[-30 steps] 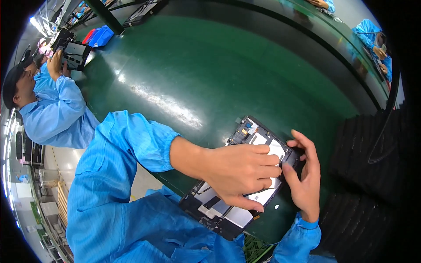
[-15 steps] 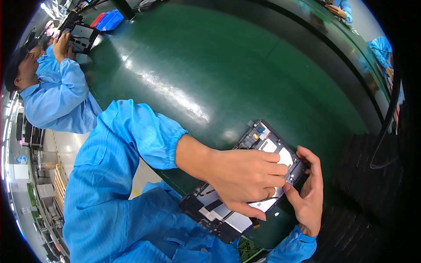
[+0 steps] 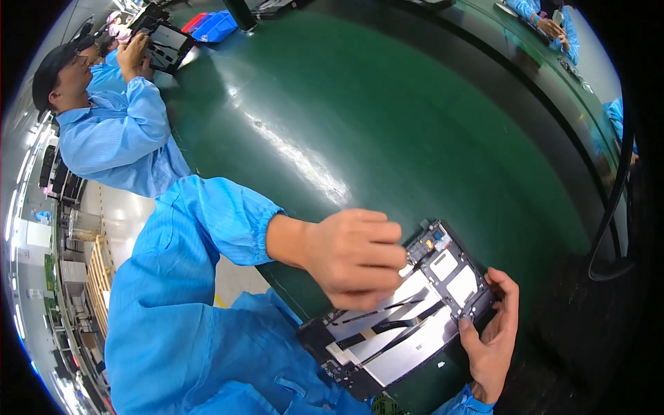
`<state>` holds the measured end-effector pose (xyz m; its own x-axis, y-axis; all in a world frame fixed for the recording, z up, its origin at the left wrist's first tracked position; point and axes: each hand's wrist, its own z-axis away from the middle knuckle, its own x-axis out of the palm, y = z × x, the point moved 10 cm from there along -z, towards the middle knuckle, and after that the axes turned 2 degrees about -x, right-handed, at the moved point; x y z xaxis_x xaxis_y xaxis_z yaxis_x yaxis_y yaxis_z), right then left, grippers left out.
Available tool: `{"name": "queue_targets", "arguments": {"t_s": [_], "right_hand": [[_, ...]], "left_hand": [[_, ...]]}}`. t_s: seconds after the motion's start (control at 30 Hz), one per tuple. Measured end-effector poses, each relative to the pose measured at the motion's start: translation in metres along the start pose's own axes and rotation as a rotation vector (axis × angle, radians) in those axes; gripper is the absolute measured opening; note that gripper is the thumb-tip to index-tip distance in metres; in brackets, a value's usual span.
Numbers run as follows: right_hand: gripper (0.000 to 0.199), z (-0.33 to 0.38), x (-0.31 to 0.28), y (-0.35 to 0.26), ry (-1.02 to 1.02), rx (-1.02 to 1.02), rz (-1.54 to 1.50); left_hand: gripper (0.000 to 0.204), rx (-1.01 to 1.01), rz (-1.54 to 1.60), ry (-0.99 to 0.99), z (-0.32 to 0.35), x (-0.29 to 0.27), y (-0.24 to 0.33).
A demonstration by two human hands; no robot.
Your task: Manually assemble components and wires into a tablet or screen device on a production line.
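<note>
An opened tablet (image 3: 430, 340) lies at a slant on the green table, its inside facing up. Silvery battery panels, dark flat cables and small circuit boards show in it. My right hand (image 3: 492, 349) grips its right end, the thumb on the frame near the corner and the fingers round the outer edge. Above the tablet's far long side, my left hand (image 3: 356, 261) is raised with its fingers curled in. Whatever those fingers may hold is hidden from view. Beside the tablet's near edge is a tiny white scrap (image 3: 441, 364).
The green table (image 3: 332, 104) stretches away with a bright glare streak. At the far left a co-worker (image 3: 114, 135) in blue holds up a similar device (image 3: 168, 47). Blue bins (image 3: 214, 26) stand near a post. A black cable (image 3: 609, 228) hangs on the right.
My left hand has lifted off the tablet and moved up and left, its fingers curling in. The cables and panels it covered now show. My right hand keeps its grip. The whole view has shifted.
</note>
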<state>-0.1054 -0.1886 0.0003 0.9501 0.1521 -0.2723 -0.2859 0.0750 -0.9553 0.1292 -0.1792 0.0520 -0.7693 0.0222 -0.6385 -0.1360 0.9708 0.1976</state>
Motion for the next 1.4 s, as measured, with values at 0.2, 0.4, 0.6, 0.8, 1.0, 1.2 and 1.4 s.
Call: {"name": "queue_targets", "arguments": {"t_s": [0.2, 0.4, 0.6, 0.8, 1.0, 1.2, 1.4], "right_hand": [[0.085, 0.001, 0.000, -0.001, 0.062, 0.042, -0.016], [0.089, -0.006, 0.002, 0.001, 0.058, 0.053, 0.053], [0.088, -0.006, 0.004, -0.002, 0.040, 0.030, 0.081], [0.068, -0.001, -0.005, -0.004, 0.119, -0.201, 0.175], [0.028, -0.007, 0.079, -0.075, -0.161, -0.534, 0.751], [0.022, -0.026, 0.135, -0.071, -0.409, -0.495, 0.733], [0.017, -0.025, 0.129, -0.072, -0.416, -0.546, 0.710]], "left_hand": [[0.020, -0.146, -0.080, -0.008, 0.002, 0.002, -0.022], [0.028, -0.195, -0.010, -0.070, 0.010, 0.008, -0.028], [0.029, -0.184, 0.050, -0.080, 0.010, 0.010, -0.031], [0.010, -0.356, 0.276, 0.050, 0.016, -0.002, -0.059], [0.002, -0.065, 0.354, 0.152, 0.013, -0.017, -0.055], [0.008, -0.020, 0.361, 0.112, 0.026, -0.026, -0.041], [0.012, 0.037, 0.402, 0.187, 0.026, -0.022, -0.040]]}}
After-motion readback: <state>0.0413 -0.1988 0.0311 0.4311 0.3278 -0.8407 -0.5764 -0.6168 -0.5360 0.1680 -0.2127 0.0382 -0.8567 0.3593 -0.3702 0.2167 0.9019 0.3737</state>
